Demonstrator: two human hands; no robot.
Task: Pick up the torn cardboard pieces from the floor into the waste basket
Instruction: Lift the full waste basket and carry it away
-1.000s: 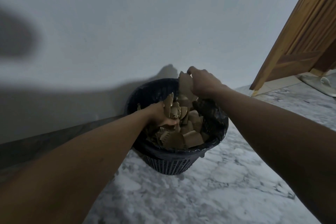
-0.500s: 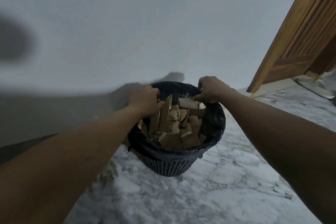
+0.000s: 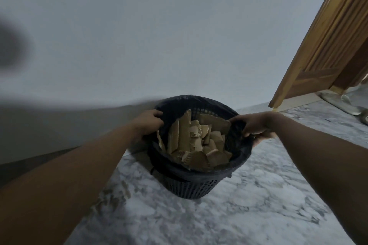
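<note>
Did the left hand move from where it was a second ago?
Yes. The left hand came up out of the cardboard pieces and went left to the waste basket rim, which it now grips.

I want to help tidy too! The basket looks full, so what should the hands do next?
Probably lift the waste basket: left hand and right hand grip opposite sides of its rim, and the cardboard pieces are piled inside.

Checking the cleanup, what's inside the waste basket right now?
The waste basket holds a heap of torn cardboard pieces inside a dark liner. Whatever lies beneath the top pieces is covered. The left hand and right hand have a grip on its rim.
</note>
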